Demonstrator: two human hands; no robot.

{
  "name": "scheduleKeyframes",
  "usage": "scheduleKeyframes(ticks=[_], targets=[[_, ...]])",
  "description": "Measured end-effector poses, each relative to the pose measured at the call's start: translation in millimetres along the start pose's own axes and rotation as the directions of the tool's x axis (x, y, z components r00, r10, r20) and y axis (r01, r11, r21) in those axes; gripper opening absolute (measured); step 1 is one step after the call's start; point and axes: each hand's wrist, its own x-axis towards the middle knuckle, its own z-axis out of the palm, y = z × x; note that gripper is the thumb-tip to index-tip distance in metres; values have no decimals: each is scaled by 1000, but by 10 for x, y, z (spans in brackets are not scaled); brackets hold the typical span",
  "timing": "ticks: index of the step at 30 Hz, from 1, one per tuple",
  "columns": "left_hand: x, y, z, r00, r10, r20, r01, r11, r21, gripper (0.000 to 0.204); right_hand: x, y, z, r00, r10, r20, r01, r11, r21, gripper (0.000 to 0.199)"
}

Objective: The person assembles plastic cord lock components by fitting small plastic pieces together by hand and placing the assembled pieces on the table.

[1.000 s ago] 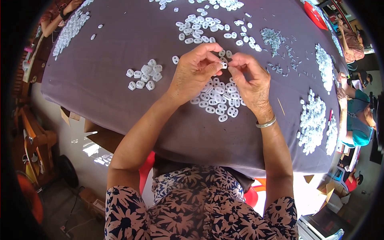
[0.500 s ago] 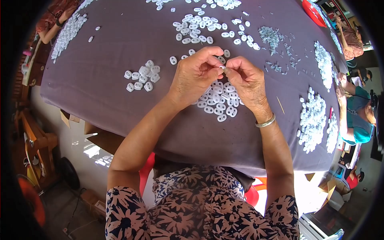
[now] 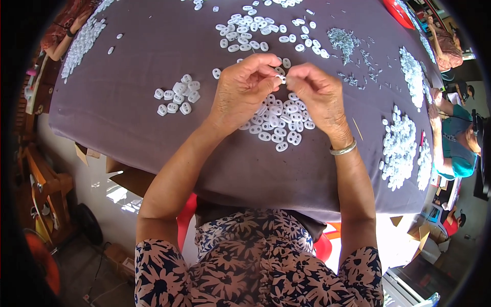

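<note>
Above the table, my left hand [image 3: 240,89] pinches a small white plastic piece [image 3: 280,79] between thumb and index finger. My right hand [image 3: 322,97], a metal bangle on its wrist, is closed just beside that piece. Its fingertips are slightly blurred, so whatever they hold cannot be made out. Below both hands lies a heap of white oval two-hole plastic pieces [image 3: 279,124], partly covered by my fingers. To the left sits a smaller cluster of thicker white pieces [image 3: 179,91]. More flat white ovals [image 3: 245,29] are spread beyond my hands.
Small thin grey metal bits [image 3: 343,45] are scattered at the far right. A thin stick [image 3: 357,129] lies right of my wrist. Larger white heaps [image 3: 400,153] line the right side of the dark tablecloth [image 3: 117,133]. A red basin [image 3: 399,14] and other people [image 3: 458,146] are at the edges.
My right fingertips have drawn slightly away from the white piece, which now shows more clearly in my left pinch. The whole view has shifted a little.
</note>
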Motion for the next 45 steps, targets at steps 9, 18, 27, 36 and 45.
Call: scheduleKeyframes(ticks=[9, 18, 27, 36, 45], targets=[[27, -15, -14, 994, 69, -86, -68, 998, 14, 33, 61, 170, -425, 990, 54, -132, -96, 935, -340, 4], [20, -77, 17, 993, 85, -87, -87, 996, -17, 34, 234, 26, -208, 987, 153, 44, -93, 780, -619, 18], [12, -90, 58, 997, 57, -58, -60, 997, -50, 33, 249, 31, -182, 983, 174, 56, -122, 854, -505, 10], [0, -63, 89, 997, -30, -76, 22, 994, -104, 31, 167, -24, 77, 951, 302, -66, -224, 820, 527, 8], [7, -72, 59, 998, -15, -64, 12, 999, -47, 35, 86, 59, 218, 959, 260, -111, -157, 817, 555, 7]])
